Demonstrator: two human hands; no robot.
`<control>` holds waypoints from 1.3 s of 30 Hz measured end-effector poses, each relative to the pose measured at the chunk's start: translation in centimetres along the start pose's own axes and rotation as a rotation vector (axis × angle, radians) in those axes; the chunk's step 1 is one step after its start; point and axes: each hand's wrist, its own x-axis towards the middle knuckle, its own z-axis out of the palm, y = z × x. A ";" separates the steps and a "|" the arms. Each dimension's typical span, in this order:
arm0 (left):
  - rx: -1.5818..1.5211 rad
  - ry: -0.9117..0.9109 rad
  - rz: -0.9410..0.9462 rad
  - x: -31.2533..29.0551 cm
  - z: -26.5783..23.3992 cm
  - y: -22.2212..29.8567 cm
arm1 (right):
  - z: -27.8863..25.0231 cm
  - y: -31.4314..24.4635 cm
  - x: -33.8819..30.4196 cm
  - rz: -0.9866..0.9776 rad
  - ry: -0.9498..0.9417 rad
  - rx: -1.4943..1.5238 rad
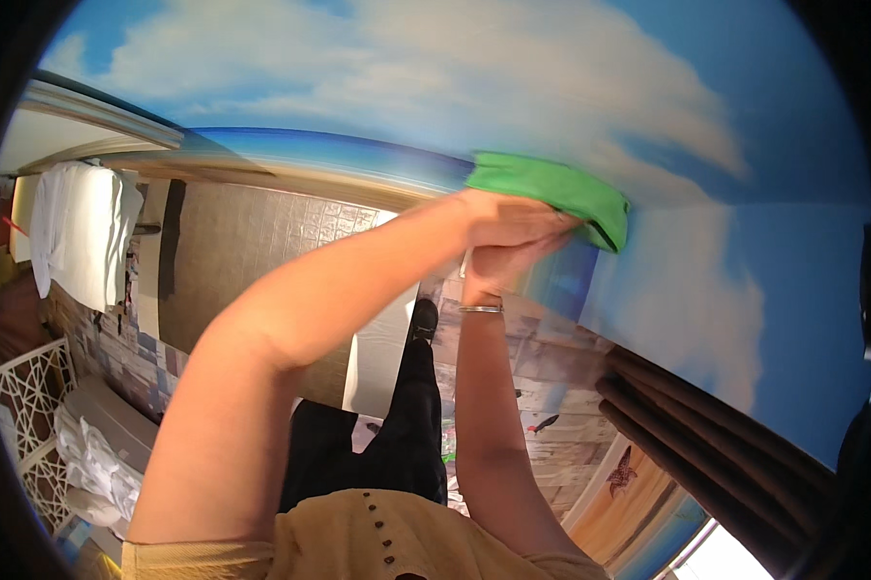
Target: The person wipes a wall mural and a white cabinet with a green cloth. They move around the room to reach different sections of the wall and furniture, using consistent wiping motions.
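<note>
Against the sky-painted wall, toward a corner on the right, sits the green cloth; both hands are up at it. Left arm bent at elbow, forearm slanting up-right, left hand flat-looking along cloth's lower edge. Right arm nearly straight up, right hand just under the left, angled toward cloth. Fingers partly covered and blurred, can't tell if either hand grips. Cloth soft, folded, dark spot at right end. Thin metallic bracelet, right wrist. Brown curtain, pleated fabric.
</note>
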 end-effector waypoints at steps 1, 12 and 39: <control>0.179 0.031 0.054 -0.3 2.2 -1.9 | 0.8 -0.3 -0.6 0.117 -0.005 0.231; 0.274 0.064 0.172 -6.3 0.7 -7.6 | 1.4 -2.7 -4.2 -0.075 -0.181 0.162; 0.413 0.925 -0.153 -11.4 2.1 -5.4 | 1.1 -7.3 1.3 -0.461 -0.040 0.118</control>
